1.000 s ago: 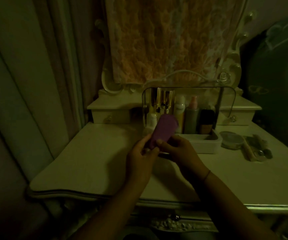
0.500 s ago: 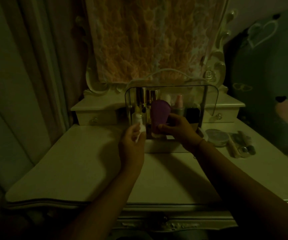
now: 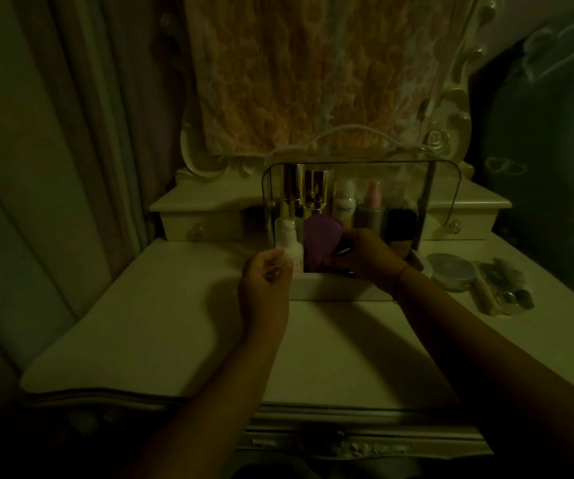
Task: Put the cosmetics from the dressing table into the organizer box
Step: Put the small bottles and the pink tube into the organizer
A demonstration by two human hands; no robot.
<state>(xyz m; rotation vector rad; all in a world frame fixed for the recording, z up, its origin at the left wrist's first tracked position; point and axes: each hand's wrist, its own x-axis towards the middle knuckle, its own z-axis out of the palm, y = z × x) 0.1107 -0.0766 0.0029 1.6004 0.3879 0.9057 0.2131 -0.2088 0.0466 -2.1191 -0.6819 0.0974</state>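
A purple tube is held upright at the open front of the clear organizer box on the cream dressing table.

The left hand hovers just before the box with its fingers loosely curled and nothing in them. Behind it, inside the box, stands a white pump bottle, with two gold-capped bottles further back. The tube is matte, flat-sided and round-topped, with its lower end over the box's white base. The right hand grasps it from the side with curled fingers. Behind the hand stand a white bottle whose dark lettering is too blurred to read, a pink-capped spray bottle and a dark bottle. Right of the box lie a round compact and some small items too dim to identify.
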